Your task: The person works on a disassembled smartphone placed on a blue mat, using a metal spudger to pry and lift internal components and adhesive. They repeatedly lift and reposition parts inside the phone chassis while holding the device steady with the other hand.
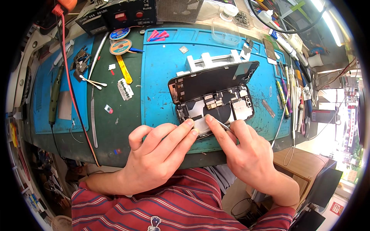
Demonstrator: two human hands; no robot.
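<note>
An opened smartphone [219,111] lies on the blue mat, its inner parts and black round pad showing. Its screen [216,81] is tilted up along the far side, against a white stand [210,61]. At the phone's near edge is a whitish translucent strip [201,124]. My left hand [158,152] has its fingertips closed at the strip's left end. My right hand [250,154] presses an index fingertip near the strip's other end. A thin metal tool [223,126] sticks out from between the right hand's fingers; its kind is hard to tell.
Left of the phone lie a razor blade [125,89], a yellow strip [124,69], cotton swabs [92,82] and solder wick spools [120,47]. Several pens and hand tools [289,88] line the right side. A black powered unit [117,17] stands behind.
</note>
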